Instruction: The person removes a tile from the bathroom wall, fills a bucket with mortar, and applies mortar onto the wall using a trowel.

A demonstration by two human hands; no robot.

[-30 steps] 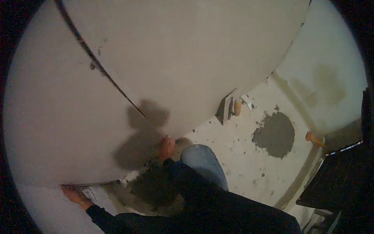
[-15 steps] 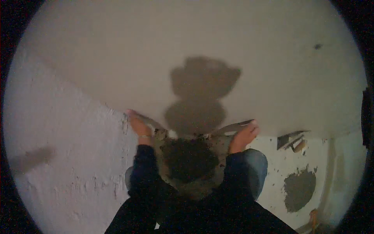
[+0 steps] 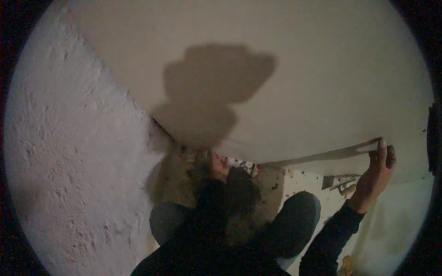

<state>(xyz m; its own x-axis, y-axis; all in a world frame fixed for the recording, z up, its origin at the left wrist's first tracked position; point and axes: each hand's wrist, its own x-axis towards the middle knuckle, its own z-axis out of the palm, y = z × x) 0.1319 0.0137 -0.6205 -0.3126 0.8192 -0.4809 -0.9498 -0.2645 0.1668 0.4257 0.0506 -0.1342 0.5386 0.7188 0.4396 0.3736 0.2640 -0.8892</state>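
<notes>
My right hand (image 3: 375, 172) is raised at the right, its fingers stretched out and apart at the smooth beige wall (image 3: 304, 92). Nothing shows between them, and a long thin shadow runs left from the fingertips along the wall. Low in the middle, my left hand (image 3: 219, 166) is at the foot of the wall with its fingers curled. A pale, dark-speckled strip (image 3: 243, 164) lies just beside it. Whether the left fingers hold anything is too dim to make out.
A rough whitish wall (image 3: 69, 161) meets the beige one in a corner at the left. On the speckled floor at the right lies what looks like a trowel (image 3: 341, 183). My knees (image 3: 301, 209) are bent below the hands. An orange-brown thing (image 3: 347, 266) shows at the lower right.
My right hand has moved right and is raised farther out. My left hand has come from the corner toward the middle, and its fingers are now curled. The view has turned and shifted left.
</notes>
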